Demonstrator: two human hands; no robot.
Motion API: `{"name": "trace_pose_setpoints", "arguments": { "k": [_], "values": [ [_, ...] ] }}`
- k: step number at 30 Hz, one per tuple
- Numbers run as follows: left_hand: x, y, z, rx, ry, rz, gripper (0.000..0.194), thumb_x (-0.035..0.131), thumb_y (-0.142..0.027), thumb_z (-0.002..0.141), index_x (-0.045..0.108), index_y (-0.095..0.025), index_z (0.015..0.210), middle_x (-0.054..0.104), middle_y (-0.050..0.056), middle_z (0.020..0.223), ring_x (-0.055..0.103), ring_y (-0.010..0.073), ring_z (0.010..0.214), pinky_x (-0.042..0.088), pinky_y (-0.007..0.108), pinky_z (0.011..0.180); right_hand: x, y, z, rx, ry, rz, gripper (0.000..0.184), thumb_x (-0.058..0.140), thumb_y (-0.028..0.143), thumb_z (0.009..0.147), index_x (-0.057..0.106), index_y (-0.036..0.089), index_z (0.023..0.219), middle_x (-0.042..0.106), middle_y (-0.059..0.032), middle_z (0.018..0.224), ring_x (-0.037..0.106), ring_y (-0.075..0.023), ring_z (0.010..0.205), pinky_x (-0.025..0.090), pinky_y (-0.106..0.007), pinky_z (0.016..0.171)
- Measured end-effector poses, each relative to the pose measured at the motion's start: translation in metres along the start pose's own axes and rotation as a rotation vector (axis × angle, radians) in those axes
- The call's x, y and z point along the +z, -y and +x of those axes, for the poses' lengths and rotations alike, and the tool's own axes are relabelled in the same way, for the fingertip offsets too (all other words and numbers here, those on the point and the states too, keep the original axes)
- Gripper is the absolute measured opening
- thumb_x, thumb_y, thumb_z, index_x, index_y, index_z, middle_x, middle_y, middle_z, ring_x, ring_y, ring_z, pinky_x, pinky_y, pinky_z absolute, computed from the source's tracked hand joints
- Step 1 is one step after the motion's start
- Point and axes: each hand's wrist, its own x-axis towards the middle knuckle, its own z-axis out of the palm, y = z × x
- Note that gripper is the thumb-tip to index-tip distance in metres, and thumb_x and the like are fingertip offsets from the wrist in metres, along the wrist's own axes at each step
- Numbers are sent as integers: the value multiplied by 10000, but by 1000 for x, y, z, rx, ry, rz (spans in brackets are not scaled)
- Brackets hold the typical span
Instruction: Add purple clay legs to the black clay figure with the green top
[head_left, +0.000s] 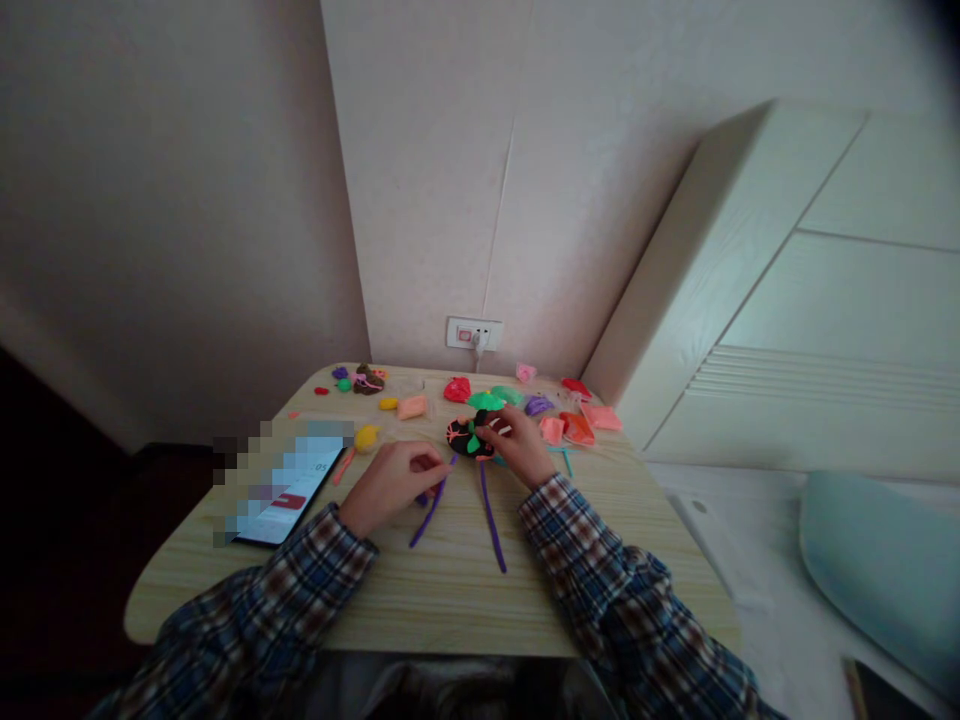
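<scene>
A black clay figure (460, 440) with pink lines, green leaf-like pieces and a green top (486, 400) is at the middle of the table. My right hand (519, 446) pinches its right side, and the fingers cover part of it. From the figure's lower edge a left purple clay strip (426, 526) and a right purple clay strip (492, 520) run toward me. My left hand (396, 482) has thumb and fingertips pinched together at the upper end of the left strip. Beneath that hand a small dark purple and red piece (426, 496) is partly hidden.
A phone or tablet (289, 490) lies on the wooden table (420, 620) at left. Yellow clay (366, 438), a peach packet (412, 407), a red packet (457, 389) and orange packets (577, 428) lie around the figure. A wall socket (474, 333) holds a plug behind.
</scene>
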Motion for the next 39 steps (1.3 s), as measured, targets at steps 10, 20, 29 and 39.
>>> {"name": "trace_pose_setpoints", "arguments": {
  "k": [10,20,29,39],
  "values": [
    [6,0,4,-227,138,-404,118,632,-248,686,575,-159,737,602,-25,601,621,134,566,525,237,523,-3,3,-2,48,-17,81,141,585,291,728,569,159,772,573,-22,785,544,-116,655,449,-228,579],
    [12,2,13,-254,131,-439,105,618,-179,687,615,-133,782,626,-7,668,632,134,622,534,242,589,-6,2,-1,49,-45,129,156,586,308,715,562,160,762,569,-20,772,539,-119,641,445,-230,553],
    [24,-1,12,-260,185,-408,149,635,-236,668,621,-124,766,632,21,728,628,163,722,523,277,663,-8,-2,-2,39,-81,136,163,592,321,709,583,172,772,584,-24,768,543,-131,647,445,-244,554],
    [3,-2,0,-210,108,-247,259,598,-348,690,587,-137,841,618,58,832,601,225,855,527,281,578,-9,-3,-1,39,-87,105,133,599,298,712,580,172,748,592,-23,768,546,-129,643,448,-242,545]
  ]
}}
